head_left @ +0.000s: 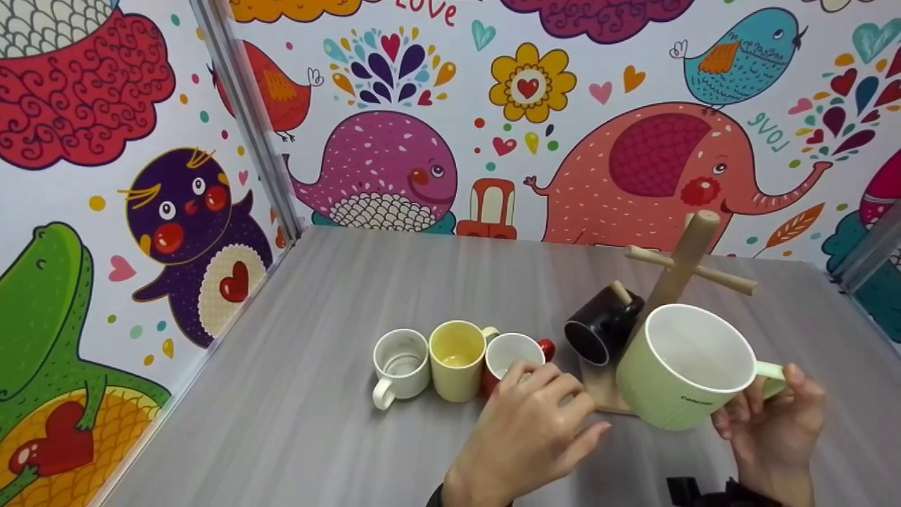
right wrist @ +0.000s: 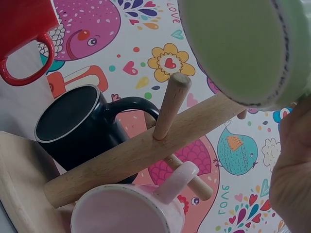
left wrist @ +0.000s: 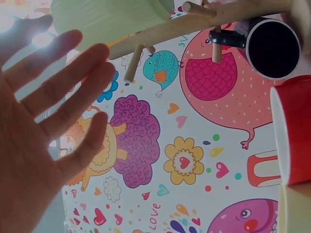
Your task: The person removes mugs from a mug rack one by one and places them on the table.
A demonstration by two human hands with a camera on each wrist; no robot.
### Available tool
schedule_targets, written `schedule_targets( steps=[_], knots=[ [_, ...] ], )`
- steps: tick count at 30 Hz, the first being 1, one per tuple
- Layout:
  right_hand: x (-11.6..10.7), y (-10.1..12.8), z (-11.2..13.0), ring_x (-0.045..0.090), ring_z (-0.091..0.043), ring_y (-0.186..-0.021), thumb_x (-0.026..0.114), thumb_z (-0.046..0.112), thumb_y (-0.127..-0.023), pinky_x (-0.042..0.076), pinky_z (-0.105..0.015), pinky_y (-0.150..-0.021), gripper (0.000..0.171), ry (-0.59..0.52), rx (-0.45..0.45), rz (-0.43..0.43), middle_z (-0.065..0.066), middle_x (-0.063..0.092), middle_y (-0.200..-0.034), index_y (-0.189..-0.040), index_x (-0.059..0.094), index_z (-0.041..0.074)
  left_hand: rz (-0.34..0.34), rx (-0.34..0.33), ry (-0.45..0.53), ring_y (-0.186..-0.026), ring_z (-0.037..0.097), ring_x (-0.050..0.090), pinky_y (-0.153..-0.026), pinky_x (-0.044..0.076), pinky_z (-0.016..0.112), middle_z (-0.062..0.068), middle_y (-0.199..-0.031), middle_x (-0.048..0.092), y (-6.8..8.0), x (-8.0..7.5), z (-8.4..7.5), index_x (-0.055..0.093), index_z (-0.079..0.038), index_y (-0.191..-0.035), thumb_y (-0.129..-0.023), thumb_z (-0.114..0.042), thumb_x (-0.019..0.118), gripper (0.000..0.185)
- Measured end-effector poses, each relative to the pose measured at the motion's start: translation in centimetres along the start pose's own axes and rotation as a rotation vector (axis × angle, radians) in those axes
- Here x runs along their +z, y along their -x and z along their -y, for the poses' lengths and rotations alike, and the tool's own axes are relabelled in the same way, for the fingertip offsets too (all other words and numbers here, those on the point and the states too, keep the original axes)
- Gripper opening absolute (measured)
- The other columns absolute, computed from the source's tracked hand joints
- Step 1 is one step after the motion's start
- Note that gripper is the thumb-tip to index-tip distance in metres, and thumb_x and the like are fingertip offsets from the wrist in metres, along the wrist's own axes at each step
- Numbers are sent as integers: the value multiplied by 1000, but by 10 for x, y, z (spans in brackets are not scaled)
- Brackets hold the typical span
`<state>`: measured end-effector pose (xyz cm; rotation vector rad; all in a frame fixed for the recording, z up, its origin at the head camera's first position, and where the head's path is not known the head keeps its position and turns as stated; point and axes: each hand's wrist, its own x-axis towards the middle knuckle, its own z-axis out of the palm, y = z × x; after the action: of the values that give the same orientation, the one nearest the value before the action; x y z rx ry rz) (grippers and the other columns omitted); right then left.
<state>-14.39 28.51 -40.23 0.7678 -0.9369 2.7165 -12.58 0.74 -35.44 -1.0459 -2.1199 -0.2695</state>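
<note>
The left hand (head_left: 528, 429) is lying nearest the viewer, palm down over the grey wood-grain table (head_left: 295, 394), its fingers straight and slightly spread, gripping nothing; the fingertips are reaching to the rim of the red mug (head_left: 508, 355). The left wrist view is showing the same fingers (left wrist: 63, 97) fanned apart. Just to its right, the right hand (head_left: 771, 422) is pinching the handle of the pale green mug (head_left: 686, 366), holding it tilted above the table, close in front of the wooden mug tree (head_left: 686, 260) with its mouth facing up and toward the viewer.

The mug tree is standing on a flat wooden base (head_left: 605, 391) at the right of the table. A black mug (head_left: 602, 327) is hanging from one of its lower pegs, and in the right wrist view a pink mug (right wrist: 129, 208) is hanging on another peg lower down. The red mug, a yellow mug (head_left: 457, 359) and a white mug (head_left: 401, 362) are standing upright in a row left of the base, the three just beside one another.

Walls papered with bright cartoon animals are enclosing the table at the back and left: a pink elephant (head_left: 647, 176), a purple whale (head_left: 380, 169), a blue bird (head_left: 746, 56), a dark penguin (head_left: 193, 239) and a green crocodile (head_left: 42, 310). A metal post (head_left: 246, 120) is running up the back left corner.
</note>
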Motion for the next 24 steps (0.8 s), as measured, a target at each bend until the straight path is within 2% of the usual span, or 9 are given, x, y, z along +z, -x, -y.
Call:
schedule_targets(
  steps=[3,6,10,13,17,21,24],
  knots=[
    [0,-1,-2,29,-20,-47,5,24,-97,19,-30,-35,54,-18,-14,10,-12,27,-56,-58,30,-3,-13,-28,20,-82,7,51,-76,38,27,-9,-86,58,0,0,0,63,-23,-78,-85,-38,56,18],
    [2,-2,-6,28,-20,-47,8,23,-97,20,-30,-34,53,-23,-25,24,-11,27,-55,-57,30,-3,-77,-93,76,-91,9,53,-78,40,28,-6,-97,59,-1,0,0,65,-20,-90,-84,-36,59,18],
    [6,-3,-12,26,-20,-47,9,23,-98,23,-30,-34,51,-49,-6,63,-11,26,-56,-59,29,-3,-216,-165,122,-98,15,52,-81,41,30,0,-114,55,-4,-1,1,61,-14,-111,-80,-36,63,38],
    [9,-4,-17,27,-21,-49,8,23,-97,27,-31,-35,51,-62,21,103,-12,26,-57,-60,29,-3,-258,-192,144,-100,15,51,-84,41,29,2,-118,53,-4,0,2,55,-10,-119,-78,-39,65,51],
    [12,-6,-23,27,-23,-49,6,21,-97,27,-33,-35,50,-67,48,163,-14,28,-58,-61,29,-5,-237,-225,253,-107,13,49,-91,39,27,3,-119,52,-5,3,1,49,-7,-124,-76,-42,67,63],
    [15,-6,-29,26,-25,-49,6,19,-97,23,-34,-36,50,-56,73,196,-15,30,-59,-61,29,-6,-178,-275,360,-113,11,46,-95,36,26,2,-122,51,-5,8,-3,46,-6,-128,-73,-47,68,72],
    [17,-6,-31,26,-27,-48,4,18,-96,22,-35,-36,49,-28,95,214,-15,30,-59,-61,29,-6,-134,-299,378,-115,10,45,-95,36,27,2,-124,51,-4,10,-4,44,-7,-129,-73,-50,67,75]
  ],
)
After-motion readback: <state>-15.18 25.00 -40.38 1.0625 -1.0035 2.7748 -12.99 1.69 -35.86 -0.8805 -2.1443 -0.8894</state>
